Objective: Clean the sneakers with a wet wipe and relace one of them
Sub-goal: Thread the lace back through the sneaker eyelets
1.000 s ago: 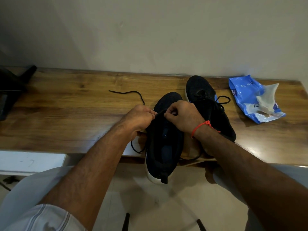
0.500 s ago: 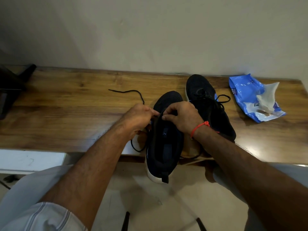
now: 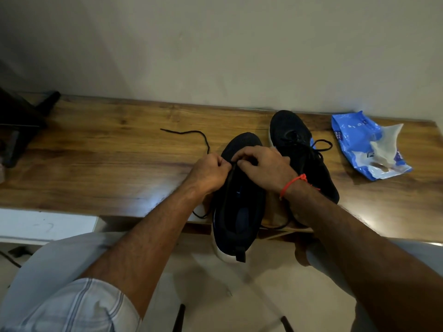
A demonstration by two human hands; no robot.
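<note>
A dark sneaker [image 3: 239, 212] lies toe-away on the wooden table [image 3: 107, 164], its heel hanging over the near edge. My left hand [image 3: 208, 172] pinches the black lace [image 3: 189, 133] at the shoe's left eyelet row. My right hand [image 3: 263, 167], a red thread at the wrist, curls its fingers over the tongue area and pinches there too. The lace's loose end trails off to the left across the table. A second dark sneaker [image 3: 297, 149], laced, stands just to the right. A blue wet-wipe pack [image 3: 354, 140] with a wipe sticking out lies further right.
A black object [image 3: 19, 121] sits at the table's far left. A wall runs right behind the table. Below the near edge are a pale floor and my knees in light trousers.
Both hands have closed in together over the sneaker's eyelets, the right hand shifting slightly left. The view has shifted a little. The sneakers and pack stay put.
</note>
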